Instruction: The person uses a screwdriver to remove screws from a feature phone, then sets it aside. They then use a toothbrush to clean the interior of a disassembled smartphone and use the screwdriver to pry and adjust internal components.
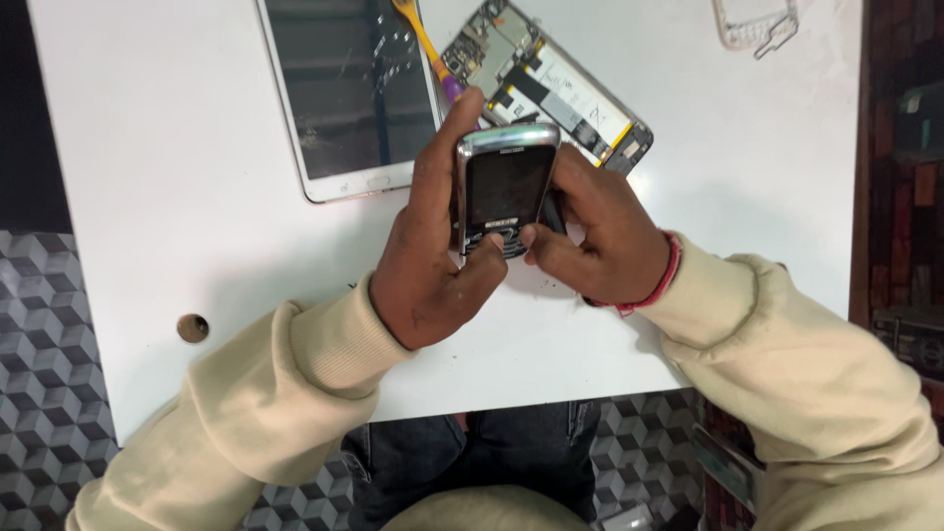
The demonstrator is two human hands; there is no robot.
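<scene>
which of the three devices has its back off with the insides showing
The opened phone lying on the table behind the hands: its battery and circuit board are exposed. The tablet lies screen-up and intact, and the keypad phone is closed.

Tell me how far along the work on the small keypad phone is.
Done: nothing on it looks opened; its silver casing and dark screen are intact. In hand: the left hand and right hand grip the keypad phone, thumbs on its keys. Left: the opened phone and tablet lie untouched behind.

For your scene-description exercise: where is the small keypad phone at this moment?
In the head view, the small keypad phone sits mid-frame, held upright between the left hand and right hand, above the white table, just in front of the opened phone.
</scene>
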